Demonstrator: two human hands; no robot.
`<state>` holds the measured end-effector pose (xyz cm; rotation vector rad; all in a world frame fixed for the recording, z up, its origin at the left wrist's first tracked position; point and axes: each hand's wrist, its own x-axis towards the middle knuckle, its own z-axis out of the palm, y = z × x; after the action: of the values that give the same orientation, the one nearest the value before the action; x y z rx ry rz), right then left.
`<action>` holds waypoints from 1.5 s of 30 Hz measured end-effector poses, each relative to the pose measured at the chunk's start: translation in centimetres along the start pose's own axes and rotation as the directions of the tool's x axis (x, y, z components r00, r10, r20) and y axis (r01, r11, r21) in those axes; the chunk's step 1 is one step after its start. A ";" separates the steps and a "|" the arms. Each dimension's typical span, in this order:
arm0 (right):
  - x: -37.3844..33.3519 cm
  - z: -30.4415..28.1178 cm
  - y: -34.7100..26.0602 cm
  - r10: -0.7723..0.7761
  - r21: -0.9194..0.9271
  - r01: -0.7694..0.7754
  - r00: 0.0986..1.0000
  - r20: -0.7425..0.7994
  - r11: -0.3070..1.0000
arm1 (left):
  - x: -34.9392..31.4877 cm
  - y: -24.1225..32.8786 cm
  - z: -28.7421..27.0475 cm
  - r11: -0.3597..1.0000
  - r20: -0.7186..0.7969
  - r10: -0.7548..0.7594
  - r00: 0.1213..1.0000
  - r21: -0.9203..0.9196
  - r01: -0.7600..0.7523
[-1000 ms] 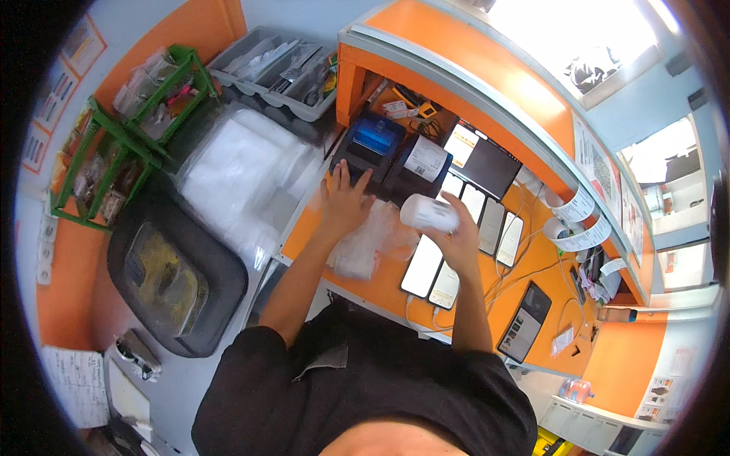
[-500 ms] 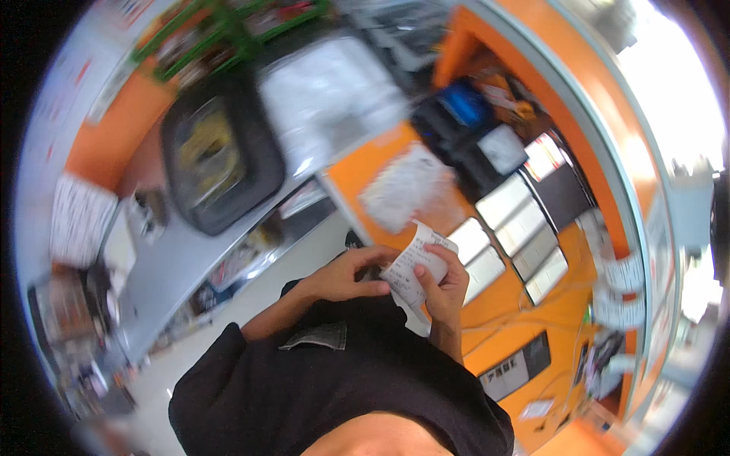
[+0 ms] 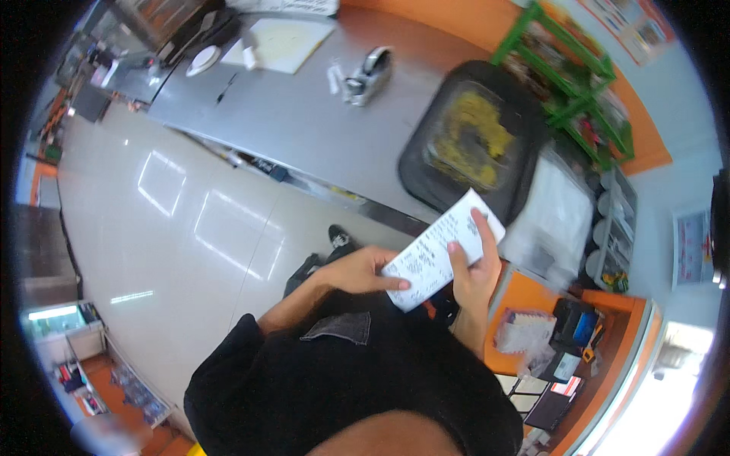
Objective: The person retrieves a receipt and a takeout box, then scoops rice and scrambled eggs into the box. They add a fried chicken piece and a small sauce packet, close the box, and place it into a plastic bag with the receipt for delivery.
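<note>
A printed white paper receipt [image 3: 435, 260] is stretched slantwise between my two hands in front of my dark shirt. My left hand [image 3: 356, 271] pinches its lower left end, thumb on top and the other fingers partly beneath. On the opposite end, my right hand [image 3: 479, 277] grips the paper, with thumb and forefinger lying over the printed face. Just beyond the receipt, a black tray [image 3: 414, 163] rests on the steel counter. A clear container of yellow food [image 3: 475, 140] sits in that tray.
The steel counter [image 3: 296, 121] also carries a silver tape dispenser [image 3: 369, 76] and a pale board [image 3: 293, 42]. Green racks [image 3: 563, 110] stand behind the tray, beside clear plastic bags [image 3: 551, 220]. At right, an orange counter [image 3: 511, 295] holds a black device [image 3: 572, 323]. Tiled floor [image 3: 220, 220] lies left.
My view and body have turned left, from the orange counter toward the steel counter and floor. The receipt, curled before, is now spread flatter between both hands.
</note>
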<state>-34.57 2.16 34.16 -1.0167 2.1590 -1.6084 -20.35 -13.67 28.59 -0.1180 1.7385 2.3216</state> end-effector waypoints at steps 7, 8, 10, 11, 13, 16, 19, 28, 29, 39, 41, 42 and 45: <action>3.4 4.3 -0.7 -0.082 0.382 -0.048 0.944 0.319 0.923 | -5.9 2.3 5.2 0.995 -0.543 -0.059 0.838 -0.095 0.008; 4.3 3.9 -2.3 -0.086 0.406 -0.071 0.930 0.357 0.911 | -6.1 4.0 6.1 0.996 -0.609 -0.062 0.791 -0.085 0.013; 5.9 3.0 -4.8 -0.210 0.461 0.000 0.891 0.403 0.887 | -6.4 6.5 8.8 0.993 -0.730 -0.019 0.683 -0.091 -0.070; 6.4 2.2 -5.2 -0.257 0.447 0.033 0.854 0.452 0.894 | -6.2 6.6 10.9 0.985 -0.772 -0.028 0.635 -0.130 -0.115; 7.4 1.0 -6.6 -0.292 0.468 -0.011 0.770 0.568 0.884 | -5.5 7.5 14.8 0.969 -0.860 -0.025 0.510 -0.147 -0.200; 8.1 0.5 -7.9 -0.345 0.533 -0.072 0.687 0.639 0.843 | -4.7 7.8 17.8 0.936 -0.932 0.009 0.361 -0.119 -0.332; 8.4 0.6 -9.3 -0.360 0.543 -0.095 0.651 0.668 0.835 | -4.7 7.8 18.6 0.936 -0.961 0.009 0.277 -0.089 -0.341; 12.0 7.3 -11.8 -0.367 0.518 -0.045 0.652 0.663 0.854 | -9.1 10.7 10.6 0.974 -0.942 0.019 0.336 -0.057 -0.217; 12.6 8.8 -12.3 -0.377 0.516 -0.027 0.652 0.658 0.856 | -10.3 11.6 9.3 0.986 -0.941 0.022 0.337 -0.036 -0.163; 19.9 23.5 -17.0 -0.399 0.519 -0.010 0.626 0.670 0.855 | -18.3 12.7 -6.4 0.989 -0.887 0.135 0.442 0.092 -0.118; 20.9 26.3 -18.2 -0.379 0.487 0.017 0.652 0.657 0.873 | -21.0 12.2 -10.7 0.965 -0.793 0.203 0.575 0.261 0.020; 21.3 27.8 -18.5 -0.391 0.461 0.078 0.663 0.638 0.884 | -22.0 12.1 -12.7 0.958 -0.799 0.197 0.567 0.281 0.063; 20.9 32.6 -18.3 -0.367 0.366 0.155 0.684 0.630 0.918 | -25.7 11.6 -18.7 0.880 -0.768 0.254 0.588 0.435 0.189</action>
<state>-23.69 -38.17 43.53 -1.5707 1.2751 -1.2803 0.32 -38.17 39.30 -1.2559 2.6851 1.8404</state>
